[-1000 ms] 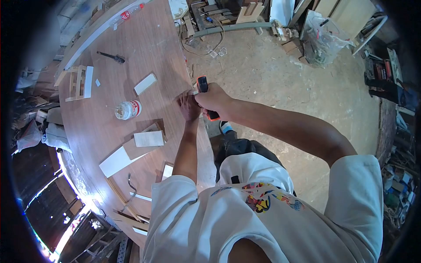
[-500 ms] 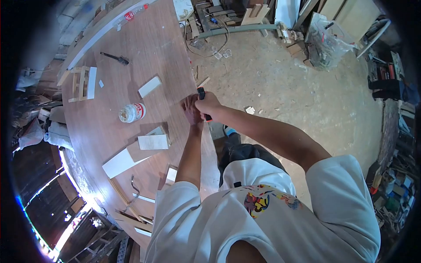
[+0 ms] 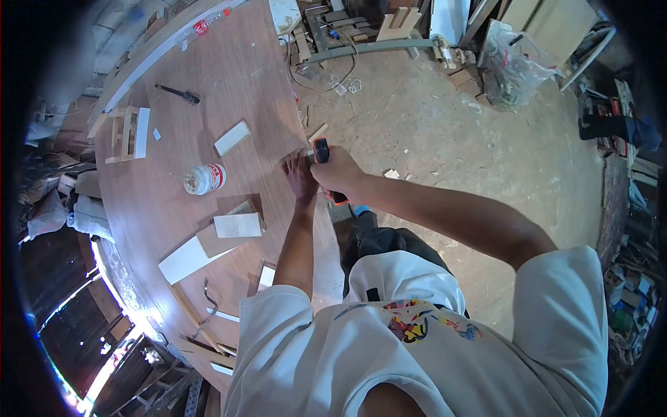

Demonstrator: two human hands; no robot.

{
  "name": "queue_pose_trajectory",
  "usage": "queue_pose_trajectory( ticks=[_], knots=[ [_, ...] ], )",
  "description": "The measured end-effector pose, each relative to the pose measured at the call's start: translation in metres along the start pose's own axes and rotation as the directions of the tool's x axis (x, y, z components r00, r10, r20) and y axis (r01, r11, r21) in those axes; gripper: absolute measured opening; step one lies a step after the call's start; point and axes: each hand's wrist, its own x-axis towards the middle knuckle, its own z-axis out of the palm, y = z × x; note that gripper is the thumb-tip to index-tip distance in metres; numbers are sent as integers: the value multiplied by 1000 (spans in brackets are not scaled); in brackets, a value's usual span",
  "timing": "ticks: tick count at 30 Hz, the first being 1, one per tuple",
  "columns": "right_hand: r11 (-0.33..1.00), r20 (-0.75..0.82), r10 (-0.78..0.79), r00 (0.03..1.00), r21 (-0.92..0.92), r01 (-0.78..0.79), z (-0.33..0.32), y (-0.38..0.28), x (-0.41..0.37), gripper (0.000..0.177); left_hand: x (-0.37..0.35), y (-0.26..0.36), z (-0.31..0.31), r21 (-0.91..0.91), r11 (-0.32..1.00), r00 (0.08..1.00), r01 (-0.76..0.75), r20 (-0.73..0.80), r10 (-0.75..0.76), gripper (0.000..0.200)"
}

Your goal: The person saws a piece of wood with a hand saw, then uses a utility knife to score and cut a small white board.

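At the table's right edge, my right hand [image 3: 338,172] is wrapped round the black-and-orange handle [image 3: 321,150] of what looks like a handsaw. Its blade is mostly hidden by my hands. My left hand [image 3: 300,174] lies beside it on the brown tabletop [image 3: 267,90], palm down, fingers stretched out. Whatever is under that palm cannot be made out. Left of my hands, a white block [image 3: 233,137] and a jar with a red-and-white label [image 3: 206,178] stand on the table. Nearer me are white-faced wood pieces [image 3: 237,226].
A small wooden frame [image 3: 127,135], a dark slim tool [image 3: 178,94] and a plastic bottle [image 3: 201,28] lie on the table's far side. Wood scraps [image 3: 392,174] litter the floor at right. A clear plastic bag [image 3: 514,73] stands by stacked boards.
My right hand and the handle have shifted slightly right and toward me, with the elbow swung outward. My left hand stays at the table edge. The whole view has shifted a little.
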Motion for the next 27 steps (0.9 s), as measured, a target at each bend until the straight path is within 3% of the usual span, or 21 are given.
queue_pose_trajectory(
  ticks=[2, 6, 9, 11, 15, 17, 18, 20, 24, 27],
  knots=[
    [960, -118, -193, 974, -228, 162, -11, 48, 50, 8, 6, 13, -10, -25, 1000, 1000, -12, 7, 12, 30],
    [989, -135, -51, 989, -146, 31, 2, 67, 102, 8, 3, -1, -4, -4, 1000, 999, 26, 20, -26, 23],
    [971, -193, -72, 979, -239, 24, 2, 54, 99, 8, 9, 10, -7, 6, 1000, 999, 1, 38, -1, 23],
    [996, -182, -4, 983, -88, -13, 6, 40, 85, 9, 5, 11, -9, 53, 999, 999, -6, 36, 5, 27],
    [1000, -74, 25, 997, 3, -25, 13, -4, 31, 10, -2, 2, -2, -14, 998, 998, 54, 25, -53, 31],
    [998, -39, 51, 998, 29, -50, 10, -16, 9, 8, -10, -16, 18, -128, 975, 979, 183, 116, -168, 33],
    [999, -42, 48, 998, 26, -47, 8, -21, -3, 8, -11, -18, 20, -132, 975, 979, 181, 113, -167, 33],
    [999, -26, 44, 999, -22, -45, 5, -27, -20, 8, -4, -8, 6, 98, 995, 999, -31, 40, 27, 33],
    [1000, -36, 16, 999, -21, -17, 1, -19, -12, 8, 5, 6, -4, 152, 988, 997, -32, 76, 20, 31],
    [997, -43, -4, 999, -74, 1, -1, 8, 22, 10, 4, 6, -7, 37, 999, 1000, -24, -11, 25, 29]
  ],
)
